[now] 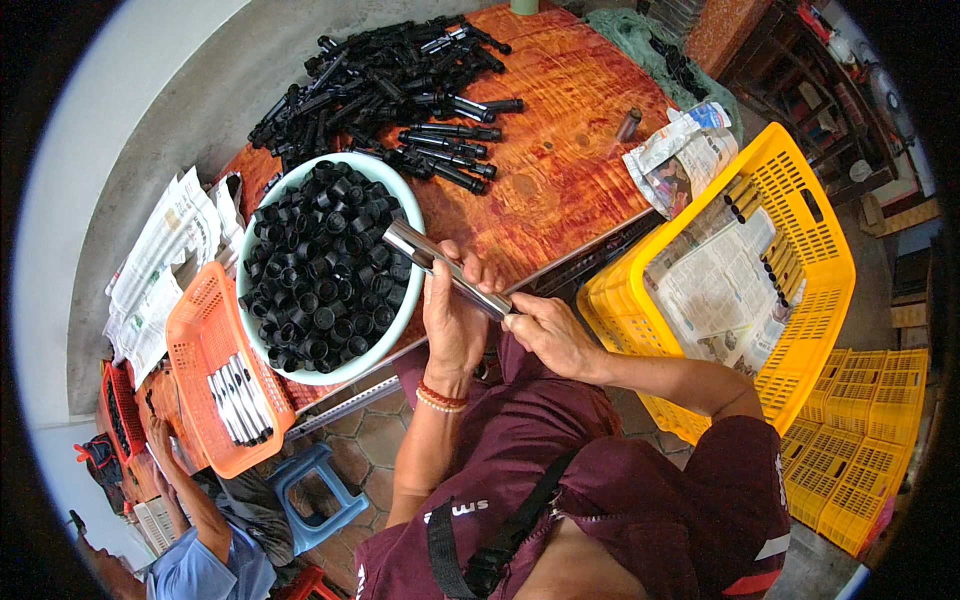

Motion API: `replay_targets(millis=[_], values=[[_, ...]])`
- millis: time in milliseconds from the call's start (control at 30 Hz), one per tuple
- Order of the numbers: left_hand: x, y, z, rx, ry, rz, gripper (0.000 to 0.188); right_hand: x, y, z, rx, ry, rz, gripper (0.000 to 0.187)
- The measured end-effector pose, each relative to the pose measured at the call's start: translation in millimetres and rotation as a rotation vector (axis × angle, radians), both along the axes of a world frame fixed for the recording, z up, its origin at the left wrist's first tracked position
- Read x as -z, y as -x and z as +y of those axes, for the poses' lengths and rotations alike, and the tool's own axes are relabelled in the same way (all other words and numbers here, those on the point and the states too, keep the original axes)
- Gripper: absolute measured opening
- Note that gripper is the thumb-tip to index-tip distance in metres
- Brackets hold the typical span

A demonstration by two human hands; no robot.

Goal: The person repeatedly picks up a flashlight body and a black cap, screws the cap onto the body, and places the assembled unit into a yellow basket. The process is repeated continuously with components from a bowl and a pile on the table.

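Observation:
A shiny metal tube point(412, 245) lies at a slant in front of my body, its far end over the rim of a pale bowl point(412, 300). My left hand point(455, 320) holds the tube near its middle, thumb on one side and fingers on the other. My right hand point(552, 338) is closed round the near end, where a dark tip shows; the fingers partly hide it. Black ring-shaped plastic caps point(325, 260) fill the bowl just left of the tube.
Black tubular parts point(400, 95) are heaped on the reddish wooden table point(560, 110). An orange basket point(190, 330) with silver tubes stands left. Right is a yellow crate point(650, 330) holding newspaper and tubes. A blue stool point(325, 490) and a person in blue point(215, 565) are lower left.

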State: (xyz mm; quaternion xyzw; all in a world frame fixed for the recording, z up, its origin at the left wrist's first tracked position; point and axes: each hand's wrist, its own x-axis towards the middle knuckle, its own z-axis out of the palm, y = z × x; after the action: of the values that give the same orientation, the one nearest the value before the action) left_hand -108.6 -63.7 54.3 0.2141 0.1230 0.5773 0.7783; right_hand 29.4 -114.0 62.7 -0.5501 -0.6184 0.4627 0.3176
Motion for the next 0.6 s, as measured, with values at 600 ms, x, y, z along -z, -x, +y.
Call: replay_targets(millis=[600], values=[[-20, 31, 21, -0.054, 0.104, -0.168, 0.039, -18, -6, 4, -0.202, -0.251, -0.354, 0.031]])
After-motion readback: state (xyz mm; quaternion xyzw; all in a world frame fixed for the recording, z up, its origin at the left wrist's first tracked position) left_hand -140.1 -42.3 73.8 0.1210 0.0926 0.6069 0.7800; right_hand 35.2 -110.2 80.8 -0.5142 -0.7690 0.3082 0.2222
